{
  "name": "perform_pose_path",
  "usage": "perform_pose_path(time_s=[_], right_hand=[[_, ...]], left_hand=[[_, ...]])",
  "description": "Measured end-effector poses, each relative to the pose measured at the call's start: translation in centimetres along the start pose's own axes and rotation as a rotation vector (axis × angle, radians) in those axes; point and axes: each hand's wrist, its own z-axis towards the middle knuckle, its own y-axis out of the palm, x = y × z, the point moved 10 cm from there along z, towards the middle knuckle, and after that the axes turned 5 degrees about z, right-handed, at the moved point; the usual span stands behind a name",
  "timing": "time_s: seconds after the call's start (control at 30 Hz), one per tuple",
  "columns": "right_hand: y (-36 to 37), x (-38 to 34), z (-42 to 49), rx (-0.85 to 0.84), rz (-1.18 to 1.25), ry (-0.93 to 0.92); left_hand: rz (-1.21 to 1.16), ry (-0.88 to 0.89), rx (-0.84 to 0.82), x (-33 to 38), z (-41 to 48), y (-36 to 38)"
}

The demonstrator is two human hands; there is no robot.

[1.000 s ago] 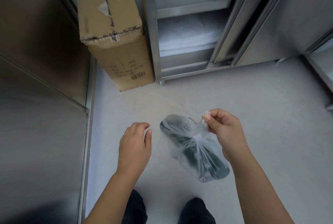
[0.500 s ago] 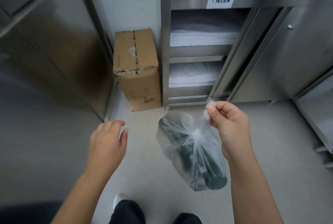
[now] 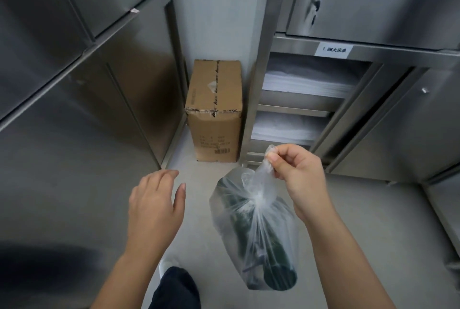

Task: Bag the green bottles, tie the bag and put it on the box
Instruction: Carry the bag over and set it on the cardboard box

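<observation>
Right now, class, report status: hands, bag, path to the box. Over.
Right hand pinches bag above knot, bag hanging. Left hand open, holding nothing. Green bottles inside. Box ahead; nothing seen blocking.

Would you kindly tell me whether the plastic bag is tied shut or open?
Tied shut: the plastic bag is cinched in a knot below the right hand, which pinches its loose end; green bottles hang inside.
</observation>
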Motion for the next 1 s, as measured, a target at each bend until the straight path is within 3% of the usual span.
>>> perform_pose_path(time_s=[0.17,0.63,1.0], right_hand=[[4.0,0.4,3.3,-0.031,-0.022,0.009],[15.0,1.5,16.6,-0.009,-0.038,0.011],[18.9,1.8,32.4,-0.023,-0.138,-0.035]], left_hand=[[-0.021,-0.014,0.001,-2.9,4.5,0.3],[-0.102,0.163,0.011,-8.2,20.9,1.6],[-0.103,0.16,0.1,-6.7,33.7,3.3]])
